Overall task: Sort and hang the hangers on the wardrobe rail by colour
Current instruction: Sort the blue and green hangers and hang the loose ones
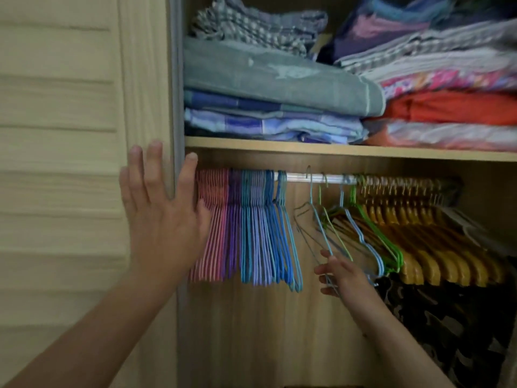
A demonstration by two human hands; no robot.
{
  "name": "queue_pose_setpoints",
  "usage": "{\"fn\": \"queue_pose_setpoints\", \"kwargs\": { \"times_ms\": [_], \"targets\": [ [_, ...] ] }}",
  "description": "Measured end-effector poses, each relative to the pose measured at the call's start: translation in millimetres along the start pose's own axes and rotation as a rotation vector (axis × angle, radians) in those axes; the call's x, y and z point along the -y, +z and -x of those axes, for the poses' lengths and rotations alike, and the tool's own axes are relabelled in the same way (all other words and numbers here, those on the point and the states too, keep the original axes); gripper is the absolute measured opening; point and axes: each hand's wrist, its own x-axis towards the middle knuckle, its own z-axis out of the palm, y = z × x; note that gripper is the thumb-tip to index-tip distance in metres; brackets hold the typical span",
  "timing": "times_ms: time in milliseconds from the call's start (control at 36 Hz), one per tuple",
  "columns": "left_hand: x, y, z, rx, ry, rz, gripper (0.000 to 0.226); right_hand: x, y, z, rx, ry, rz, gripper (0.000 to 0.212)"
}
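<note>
Right hand (340, 271) grips blue hanger's (319, 228) bottom edge.

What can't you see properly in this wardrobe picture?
- Pink hangers, head view: left part hidden behind the left hand.
- Wooden hangers: far end lost in shadow.
- Right hand: blurred, so its grip on the thin blue hanger is unclear.
- Folded clothes: cut off by the right edge.
</note>
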Motion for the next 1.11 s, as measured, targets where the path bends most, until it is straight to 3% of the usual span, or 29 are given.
{"fn": "queue_pose_setpoints", "kwargs": {
  "times_ms": [194, 444, 611, 694, 806, 917, 1000, 1111],
  "targets": [
    [7.3, 15.2, 3.2, -0.006, 0.005, 0.02, 0.065, -10.7, 15.4, -51.9, 0.027, 0.027, 0.066, 0.035],
    [8.1, 16.2, 3.2, 0.007, 0.008, 0.021, 0.07, -11.3, 33.7, -49.2, 0.2, -0.02, 0.165, 0.033],
    [9.4, 16.3, 5.0, 0.029, 0.009, 0.003, 0.064, -12.1, 35.3, -48.8, 0.246, -0.013, 0.181, 0.038],
    [10.6, 17.0, 4.9, 0.043, 0.007, -0.004, 0.061, -3.1, 34.4, -36.7, 0.238, -0.043, 0.216, 0.03],
    [8.5, 20.6, 5.0, 0.042, 0.022, -0.012, 0.047, -11.5, 11.1, -16.1, 0.118, -0.153, 0.444, 0.048],
    [8.2, 24.2, 5.1, 0.051, 0.032, -0.021, 0.044, -22.5, -27.6, 1.6, -0.079, -0.272, 0.543, 0.015],
    [10.8, 22.8, 5.4, 0.061, 0.002, -0.019, 0.033, -24.4, -56.0, 6.3, -0.323, -0.443, 0.735, 0.012],
    [2.5, 23.8, 9.1, 0.045, -0.013, -0.039, 0.025, -21.3, -103.2, 0.7, -0.526, -0.581, 0.966, 0.012]
  ]
}}
